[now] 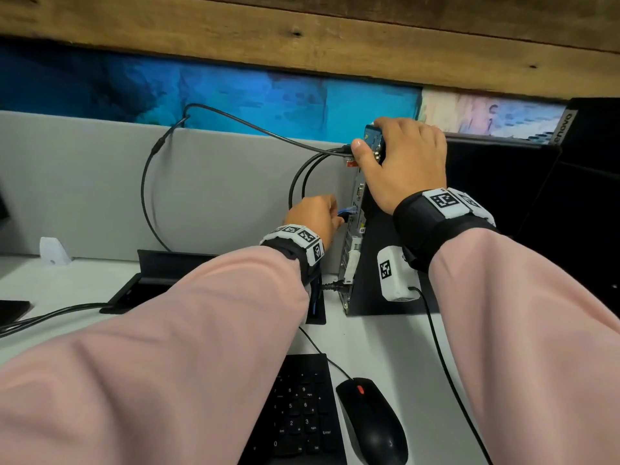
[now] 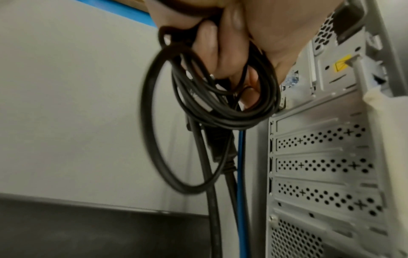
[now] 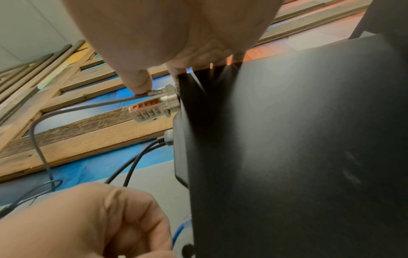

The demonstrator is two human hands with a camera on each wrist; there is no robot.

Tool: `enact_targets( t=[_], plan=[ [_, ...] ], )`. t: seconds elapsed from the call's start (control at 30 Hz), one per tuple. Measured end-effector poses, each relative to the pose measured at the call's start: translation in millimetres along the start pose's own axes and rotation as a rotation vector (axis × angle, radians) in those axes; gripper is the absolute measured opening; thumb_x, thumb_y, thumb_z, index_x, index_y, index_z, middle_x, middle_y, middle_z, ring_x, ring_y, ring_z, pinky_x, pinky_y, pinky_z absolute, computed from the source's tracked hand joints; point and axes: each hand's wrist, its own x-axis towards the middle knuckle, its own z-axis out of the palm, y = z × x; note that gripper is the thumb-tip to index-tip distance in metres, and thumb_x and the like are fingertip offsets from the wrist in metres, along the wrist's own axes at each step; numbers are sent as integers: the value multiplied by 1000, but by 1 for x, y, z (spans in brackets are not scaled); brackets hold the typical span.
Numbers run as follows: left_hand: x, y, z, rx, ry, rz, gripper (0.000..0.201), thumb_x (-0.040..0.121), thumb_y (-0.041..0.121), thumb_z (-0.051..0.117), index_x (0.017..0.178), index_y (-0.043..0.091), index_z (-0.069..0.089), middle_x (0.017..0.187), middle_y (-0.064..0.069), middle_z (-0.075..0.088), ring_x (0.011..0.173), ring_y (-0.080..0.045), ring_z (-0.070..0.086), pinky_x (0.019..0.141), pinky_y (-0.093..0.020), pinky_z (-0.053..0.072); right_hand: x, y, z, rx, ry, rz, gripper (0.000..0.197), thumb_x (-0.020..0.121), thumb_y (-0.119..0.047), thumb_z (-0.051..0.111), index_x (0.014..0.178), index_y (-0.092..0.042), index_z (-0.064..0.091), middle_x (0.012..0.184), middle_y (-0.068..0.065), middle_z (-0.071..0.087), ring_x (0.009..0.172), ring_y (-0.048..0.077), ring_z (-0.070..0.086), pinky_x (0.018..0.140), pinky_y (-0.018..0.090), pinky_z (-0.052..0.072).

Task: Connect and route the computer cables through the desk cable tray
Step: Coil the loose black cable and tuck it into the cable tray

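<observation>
A black computer tower [image 1: 369, 293] stands on the white desk, its perforated metal rear panel [image 2: 320, 157] facing left. My left hand [image 1: 312, 216] is beside that panel, fingers curled round a coiled bundle of black cables [image 2: 220, 113]. A blue cable [image 2: 241, 192] runs down next to the bundle and meets the panel [image 1: 347, 212]. My right hand [image 1: 402, 159] grips the tower's top rear corner, its thumb touching a grey lock cable [image 3: 88, 106] at a silver combination lock [image 3: 152, 110]. The black cable tray opening [image 1: 134, 293] lies in the desk to the left, lid raised.
A grey partition [image 1: 84, 182] stands behind the desk, with a black cable [image 1: 144, 182] looping across it. A keyboard [image 1: 298, 414] and mouse [image 1: 372, 424] lie in front. A black monitor [image 1: 567, 122] stands at right. More cables enter the tray from the left.
</observation>
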Motion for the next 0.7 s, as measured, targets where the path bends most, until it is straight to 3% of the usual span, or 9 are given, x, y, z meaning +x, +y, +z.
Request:
enact_targets(
  t=[0.23,0.4,0.57,0.7],
  plan=[
    [2,-5,6,33,12,72,5,92,20,58,95,20,55,87,-1,65,73,-23,58,61,-28,38,1,0,3,-12,18,3,60,93,-61,33,134,-22,54,129,3,59,125,28,47,113,46,27],
    [5,-8,10,37,44,97,3,92,21,59,94,21,57,86,-1,67,74,-24,61,65,-31,49,0,-2,7,-26,38,18,59,94,-60,34,133,-22,54,130,5,58,125,28,46,114,46,25],
    [3,-8,10,56,65,118,2,92,23,59,93,23,57,82,2,63,74,-24,61,60,-30,44,0,-2,9,-21,62,26,58,93,-59,34,133,-21,55,129,6,58,125,29,46,115,47,25],
    [-3,-10,10,89,29,136,12,92,25,59,103,22,56,90,-2,67,77,-27,63,65,-35,52,-1,1,8,-8,55,8,59,93,-61,34,134,-23,54,128,3,59,123,27,47,113,44,26]
  ],
)
